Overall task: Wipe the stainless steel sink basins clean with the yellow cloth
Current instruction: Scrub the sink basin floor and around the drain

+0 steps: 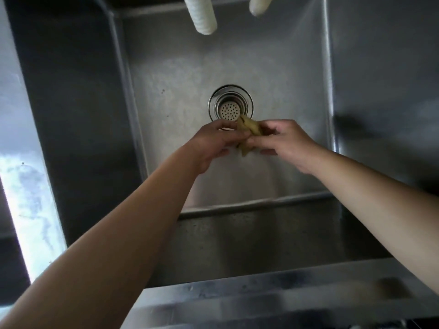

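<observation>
both bare hands meet over the deep stainless steel sink basin point(237, 67), just in front of the round perforated metal drain strainer point(230, 106). the left hand point(213, 144) and the right hand point(286, 144) each pinch the small crumpled yellow cloth point(247, 132) between them, fingers curled on it. two white ribbed hose ends point(202, 14) hang above the basin

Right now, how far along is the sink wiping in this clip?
Done: nothing can be confirmed; the basin floor looks dull and streaked, with small dark specks left of the drain strainer.
In hand: the left hand and right hand both grip the bunched yellow cloth above the basin, not pressed to the steel.
Left: wiping the floor and walls; any other basin is out of view.
</observation>
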